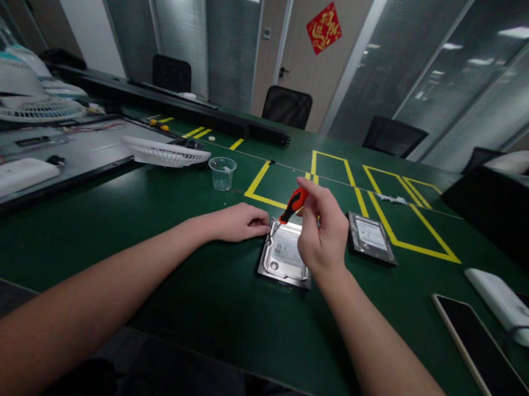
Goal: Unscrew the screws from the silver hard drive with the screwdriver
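Observation:
A silver hard drive (288, 253) lies label side up on the green table before me. My right hand (323, 228) is closed round an orange-and-black screwdriver (294, 204), its shaft slanting down to the drive's upper left edge. The tip's exact seat is too small to make out. At the drive's left edge rests my left hand (243, 223), fingers curled together with the fingertips against the drive near the screwdriver tip. A second hard drive (371, 237) lies to the right, beyond my right hand. Up and left stands a clear plastic cup (221, 174).
White fan parts (165, 153) and a flat panel (74, 149) occupy the left side. A phone (486, 357) and white power strip (510, 307) lie right. Yellow tape (428, 252) marks the table. Behind a black box (509, 219), a person is partly visible.

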{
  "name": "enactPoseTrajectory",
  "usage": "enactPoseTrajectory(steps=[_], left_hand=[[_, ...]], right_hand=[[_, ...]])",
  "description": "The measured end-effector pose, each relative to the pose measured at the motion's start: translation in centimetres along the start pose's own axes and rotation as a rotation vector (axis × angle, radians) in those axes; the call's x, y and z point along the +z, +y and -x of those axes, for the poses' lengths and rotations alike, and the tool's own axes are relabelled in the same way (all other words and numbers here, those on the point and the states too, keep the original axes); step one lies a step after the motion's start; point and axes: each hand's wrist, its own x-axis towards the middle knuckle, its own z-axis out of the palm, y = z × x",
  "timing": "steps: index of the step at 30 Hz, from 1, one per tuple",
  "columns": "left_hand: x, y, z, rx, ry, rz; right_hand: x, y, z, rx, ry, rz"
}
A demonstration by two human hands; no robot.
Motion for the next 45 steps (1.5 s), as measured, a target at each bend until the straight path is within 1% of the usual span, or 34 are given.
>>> enactPoseTrajectory(steps=[3,8,11,15,18,23,26,29,36,41,45], left_hand=[[-0.09,0.08,0.03,0.001,0.002,-0.008],[-0.16,0.17,0.01,0.000,-0.002,-0.003],[-0.12,0.09,-0.01,0.009,-0.003,0.006],[-0.13,0.05,0.00,0.014,-0.005,0.007],[-0.17,0.12,0.03,0.010,-0.007,0.006],[-0.15,0.16,0.03,0.010,-0.006,-0.009],[-0.15,0.13,-0.01,0.012,-0.005,-0.015],[-0.14,0.11,-0.02,0.008,-0.007,-0.006],[-0.07,0.06,0.04,-0.010,-0.007,0.004],[-0.12,0.07,0.02,-0.016,-0.009,0.003],[-0.20,0.19,0.03,-0.010,-0.010,0.010]], right_hand=[[0.00,0.11,-0.03,-0.011,-0.003,0.006],[0.06,-0.04,-0.29,-0.039,0.027,0.044],[0.15,-0.09,-0.28,-0.005,0.035,0.020],[0.36,0.17,0.01,0.068,0.033,-0.075],[0.51,0.43,0.22,0.083,0.031,-0.108],[0.54,0.42,0.16,0.059,0.051,-0.071],[0.32,0.13,-0.06,0.016,0.039,-0.017],[0.04,-0.10,-0.15,-0.011,0.018,-0.016],[0.01,0.44,0.26,0.039,-0.046,-0.085],[0.06,0.48,0.09,0.036,-0.032,-0.075],[-0.03,0.23,-0.20,0.009,0.003,-0.047]])
